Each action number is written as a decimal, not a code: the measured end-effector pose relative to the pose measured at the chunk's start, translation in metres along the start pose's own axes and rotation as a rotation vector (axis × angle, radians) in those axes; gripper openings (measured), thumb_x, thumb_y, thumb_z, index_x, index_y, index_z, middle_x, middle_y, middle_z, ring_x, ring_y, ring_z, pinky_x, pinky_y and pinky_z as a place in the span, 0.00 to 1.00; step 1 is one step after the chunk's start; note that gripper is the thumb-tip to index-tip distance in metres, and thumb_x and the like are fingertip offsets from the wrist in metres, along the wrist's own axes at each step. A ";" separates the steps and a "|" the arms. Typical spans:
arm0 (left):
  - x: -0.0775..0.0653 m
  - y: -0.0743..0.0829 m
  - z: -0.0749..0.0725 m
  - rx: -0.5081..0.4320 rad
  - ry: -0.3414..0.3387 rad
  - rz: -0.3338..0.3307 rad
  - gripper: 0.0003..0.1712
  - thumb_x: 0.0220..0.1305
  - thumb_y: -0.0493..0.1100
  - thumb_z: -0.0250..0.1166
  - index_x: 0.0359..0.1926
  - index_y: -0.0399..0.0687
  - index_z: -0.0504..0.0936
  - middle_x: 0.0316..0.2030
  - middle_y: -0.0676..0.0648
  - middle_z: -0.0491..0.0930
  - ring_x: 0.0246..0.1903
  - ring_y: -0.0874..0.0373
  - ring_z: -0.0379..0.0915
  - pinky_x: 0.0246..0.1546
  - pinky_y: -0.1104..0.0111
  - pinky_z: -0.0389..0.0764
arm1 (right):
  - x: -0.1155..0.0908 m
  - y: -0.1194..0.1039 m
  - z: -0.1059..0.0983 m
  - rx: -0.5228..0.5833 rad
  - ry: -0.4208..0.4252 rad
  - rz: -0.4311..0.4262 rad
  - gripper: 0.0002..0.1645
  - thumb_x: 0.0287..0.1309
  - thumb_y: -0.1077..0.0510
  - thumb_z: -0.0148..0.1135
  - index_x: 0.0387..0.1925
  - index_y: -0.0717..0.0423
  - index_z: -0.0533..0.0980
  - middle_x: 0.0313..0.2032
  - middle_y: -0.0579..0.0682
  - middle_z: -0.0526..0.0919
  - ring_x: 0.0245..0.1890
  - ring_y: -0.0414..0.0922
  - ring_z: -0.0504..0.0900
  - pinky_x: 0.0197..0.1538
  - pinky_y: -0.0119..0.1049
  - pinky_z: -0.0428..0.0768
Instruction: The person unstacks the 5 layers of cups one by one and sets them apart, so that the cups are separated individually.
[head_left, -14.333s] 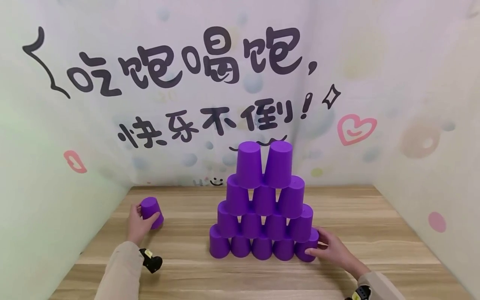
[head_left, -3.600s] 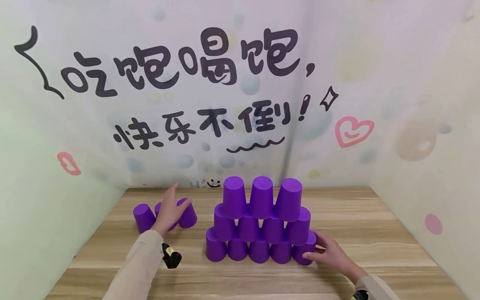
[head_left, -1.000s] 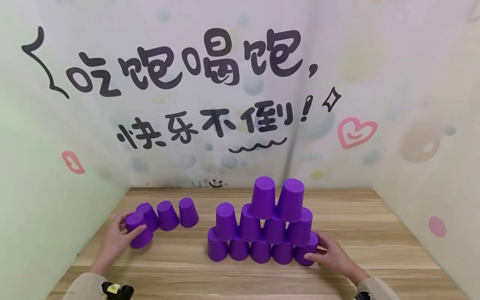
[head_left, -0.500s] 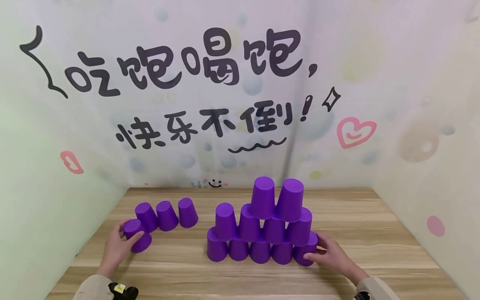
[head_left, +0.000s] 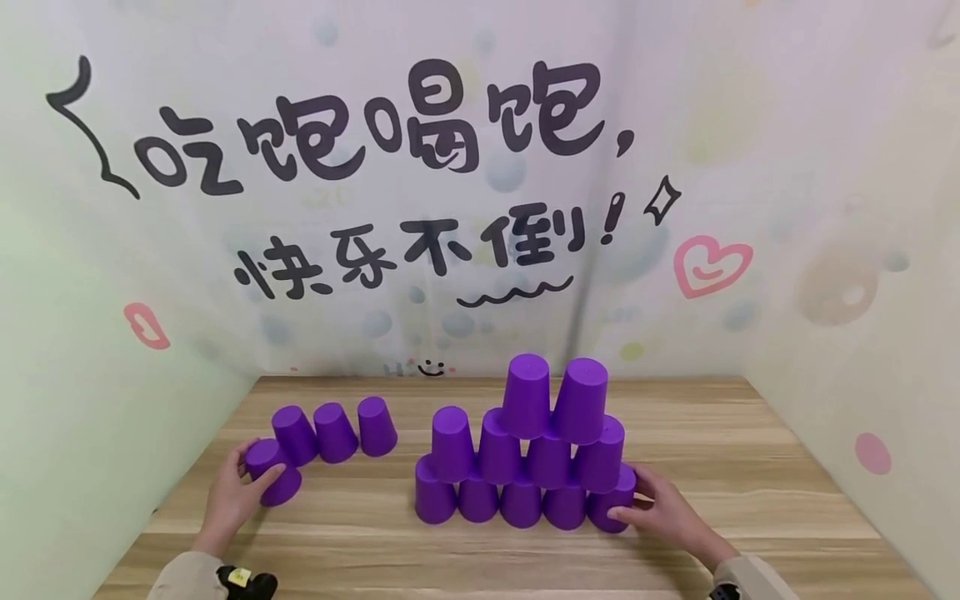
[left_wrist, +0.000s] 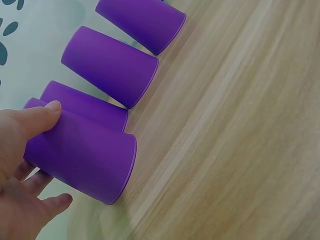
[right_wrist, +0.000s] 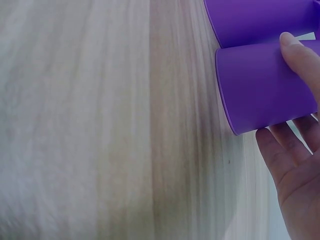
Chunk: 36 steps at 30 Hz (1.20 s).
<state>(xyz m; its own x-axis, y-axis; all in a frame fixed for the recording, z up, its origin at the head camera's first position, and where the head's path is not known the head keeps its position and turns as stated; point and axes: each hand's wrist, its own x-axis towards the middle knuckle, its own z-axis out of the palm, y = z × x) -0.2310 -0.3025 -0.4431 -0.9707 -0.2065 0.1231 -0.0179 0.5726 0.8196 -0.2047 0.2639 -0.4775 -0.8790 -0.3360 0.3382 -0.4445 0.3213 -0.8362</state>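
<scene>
In the head view my left hand grips an upside-down purple cup at the table's left. Its thumb lies on the near side, as the left wrist view also shows, with the cup's rim at the wood. My right hand holds the lower-right end cup of a purple cup stack between thumb and fingers. That stack has two cups on top, among them the left top cup, over a middle row and bottom row of several each. In the right wrist view the thumb lies across the held cup.
Behind the left hand's cup, 3 more upside-down purple cups stand in a row, the middle one close to its neighbours. The wooden table meets a printed backdrop at its rear edge and pale walls at both sides.
Over the longer span the stack has lost its highest cups, and more cups stand at the left. In the last second my left hand has lowered its cup slightly toward me; the right hand stays put.
</scene>
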 end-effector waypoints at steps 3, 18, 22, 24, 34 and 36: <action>0.001 0.003 -0.002 0.006 -0.020 -0.007 0.45 0.57 0.41 0.60 0.64 0.29 0.43 0.58 0.23 0.51 0.57 0.30 0.47 0.56 0.44 0.53 | 0.000 0.000 -0.001 0.001 0.000 -0.005 0.32 0.43 0.66 0.67 0.50 0.73 0.65 0.42 0.39 0.75 0.41 0.33 0.76 0.40 0.37 0.79; 0.003 0.143 0.002 -0.153 0.047 0.387 0.43 0.54 0.41 0.63 0.66 0.42 0.49 0.64 0.37 0.50 0.63 0.41 0.42 0.59 0.44 0.47 | 0.000 -0.002 0.000 -0.024 0.015 -0.025 0.31 0.41 0.67 0.67 0.48 0.75 0.65 0.42 0.54 0.76 0.40 0.32 0.76 0.40 0.38 0.79; 0.003 0.181 0.022 -0.195 -0.027 0.528 0.40 0.54 0.39 0.63 0.64 0.40 0.54 0.63 0.40 0.53 0.63 0.45 0.45 0.60 0.47 0.49 | 0.000 -0.002 0.001 -0.019 0.016 -0.009 0.32 0.41 0.67 0.67 0.48 0.74 0.65 0.42 0.52 0.77 0.40 0.32 0.76 0.40 0.37 0.79; 0.001 0.198 0.033 -0.210 -0.070 0.577 0.38 0.54 0.39 0.63 0.64 0.40 0.56 0.63 0.41 0.55 0.63 0.47 0.47 0.60 0.50 0.51 | 0.000 -0.001 0.000 -0.016 0.011 -0.007 0.32 0.42 0.66 0.67 0.49 0.74 0.65 0.42 0.47 0.76 0.40 0.32 0.76 0.40 0.36 0.79; -0.021 0.264 0.083 -0.237 -0.247 0.690 0.33 0.54 0.37 0.63 0.61 0.39 0.61 0.60 0.41 0.61 0.60 0.48 0.53 0.57 0.51 0.59 | 0.000 0.000 0.000 -0.011 0.000 -0.013 0.32 0.43 0.66 0.67 0.50 0.73 0.65 0.42 0.38 0.75 0.40 0.32 0.76 0.40 0.36 0.79; -0.018 0.265 0.098 -0.236 -0.272 0.726 0.33 0.54 0.39 0.63 0.60 0.42 0.62 0.59 0.44 0.63 0.59 0.51 0.55 0.56 0.52 0.61 | 0.000 0.000 -0.001 -0.012 -0.001 -0.011 0.32 0.43 0.66 0.67 0.50 0.73 0.65 0.43 0.39 0.75 0.41 0.32 0.76 0.40 0.36 0.79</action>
<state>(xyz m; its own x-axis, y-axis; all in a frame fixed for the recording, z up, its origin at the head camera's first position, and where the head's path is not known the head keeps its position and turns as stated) -0.2420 -0.0691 -0.2828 -0.7453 0.3700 0.5547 0.6610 0.3009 0.6874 -0.2048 0.2643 -0.4771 -0.8741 -0.3400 0.3468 -0.4559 0.3280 -0.8274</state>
